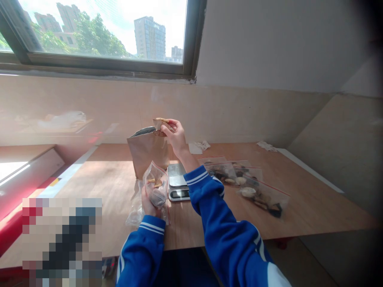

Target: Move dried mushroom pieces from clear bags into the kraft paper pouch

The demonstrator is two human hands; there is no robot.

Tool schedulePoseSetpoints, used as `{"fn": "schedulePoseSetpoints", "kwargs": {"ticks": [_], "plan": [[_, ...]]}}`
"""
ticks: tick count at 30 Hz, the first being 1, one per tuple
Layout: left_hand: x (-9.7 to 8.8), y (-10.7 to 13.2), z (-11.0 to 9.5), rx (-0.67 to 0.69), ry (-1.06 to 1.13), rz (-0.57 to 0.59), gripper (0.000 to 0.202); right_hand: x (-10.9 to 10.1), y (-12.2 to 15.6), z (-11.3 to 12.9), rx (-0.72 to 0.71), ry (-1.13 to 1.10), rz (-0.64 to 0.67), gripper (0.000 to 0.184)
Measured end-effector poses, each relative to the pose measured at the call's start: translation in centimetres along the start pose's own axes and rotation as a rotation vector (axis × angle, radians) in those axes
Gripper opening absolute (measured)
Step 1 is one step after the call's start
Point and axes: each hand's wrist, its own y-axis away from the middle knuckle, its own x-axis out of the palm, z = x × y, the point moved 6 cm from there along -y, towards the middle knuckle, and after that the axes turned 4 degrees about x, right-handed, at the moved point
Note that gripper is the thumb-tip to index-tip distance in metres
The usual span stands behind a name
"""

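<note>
Fingers [166, 128] pinch chips [161, 120] above paper bag [148, 153].

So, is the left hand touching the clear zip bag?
Touching. The head view shows the left hand wrapped around the lower part of the clear zip bag, holding it above the table.

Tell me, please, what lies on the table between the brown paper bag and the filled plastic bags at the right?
In the head view, a small digital scale lies between the brown paper bag and the filled plastic bags; the right forearm crosses above it.
</note>
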Motion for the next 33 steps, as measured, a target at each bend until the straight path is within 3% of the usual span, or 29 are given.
{"fn": "schedulePoseSetpoints", "kwargs": {"ticks": [6,10,22,33], "plan": [[-0.3,-0.5,0.1,0.013,0.005,0.007,0.011,3.4,-0.4,-0.1,-0.23,0.183,0.163,0.029],[-0.9,-1.1,0.3,0.059,0.012,0.026,0.008,5.0,0.8,-1.0,-0.275,0.345,0.288,0.029],[-1.3,-1.3,0.4,0.033,-0.018,-0.028,0.01,5.2,-0.8,0.5,-0.285,0.338,0.29,0.031],[-0.6,-1.8,0.9,0.06,-0.002,0.117,0.025,5.5,0.9,0.0,-0.24,0.416,0.503,0.029]]}}
